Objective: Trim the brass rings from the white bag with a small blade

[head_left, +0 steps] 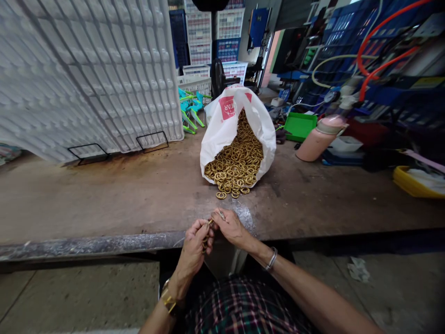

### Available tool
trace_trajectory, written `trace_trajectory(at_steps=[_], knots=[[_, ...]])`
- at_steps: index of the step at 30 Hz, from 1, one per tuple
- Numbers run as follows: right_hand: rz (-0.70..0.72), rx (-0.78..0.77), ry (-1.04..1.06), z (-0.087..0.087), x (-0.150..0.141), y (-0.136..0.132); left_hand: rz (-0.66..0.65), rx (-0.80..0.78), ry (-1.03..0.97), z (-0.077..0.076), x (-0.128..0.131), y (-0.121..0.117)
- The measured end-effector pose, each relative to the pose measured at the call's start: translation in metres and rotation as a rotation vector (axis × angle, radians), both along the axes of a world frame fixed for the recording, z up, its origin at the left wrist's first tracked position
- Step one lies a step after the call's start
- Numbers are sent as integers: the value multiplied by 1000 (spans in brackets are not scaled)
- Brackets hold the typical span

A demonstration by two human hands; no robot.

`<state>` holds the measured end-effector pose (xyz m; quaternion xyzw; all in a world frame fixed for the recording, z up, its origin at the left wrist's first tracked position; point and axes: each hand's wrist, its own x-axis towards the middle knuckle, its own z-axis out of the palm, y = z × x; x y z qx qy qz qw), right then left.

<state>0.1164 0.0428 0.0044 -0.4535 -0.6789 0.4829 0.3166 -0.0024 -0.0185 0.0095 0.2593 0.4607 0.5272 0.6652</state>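
Two hands at work by the worktop's near edge (139, 243): L hand (195, 243) pinching a thin brass-coloured piece (210, 222), prob. a ring edge-on, extra rings (205, 244) tucked in its curled fingers; R hand (232, 227) closed on a small pale item (221, 215), can't ID. Held piece's btwn both, at L fingertips, long axis slanting fwd-right. Loose rings (227, 189) lie straight ahead at the bag's mouth (220, 132), R hand nearer.

Heaped in open white bag (214, 134): gold-coloured rings (243, 153), a few loose on the bench (139, 199). Held edge-on between left hand (195, 242) and right hand (232, 227): one ring (210, 222). Tucked under left fingers: more.
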Motion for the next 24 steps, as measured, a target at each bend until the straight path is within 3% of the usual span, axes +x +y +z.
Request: trace_trajectory(at_steps=[5,9,14,24], knots=[[-21,-16,19,-3,0,2,-3,9,0,0,0,0],[-69,114,-183,-5,5,2,39,-4,23,0,1,1],[134,298,-537,-1,10,-6,48,13,74,0,3,1],[300,308,-756,6,10,-8,13,84,286,-6,-1,-2]])
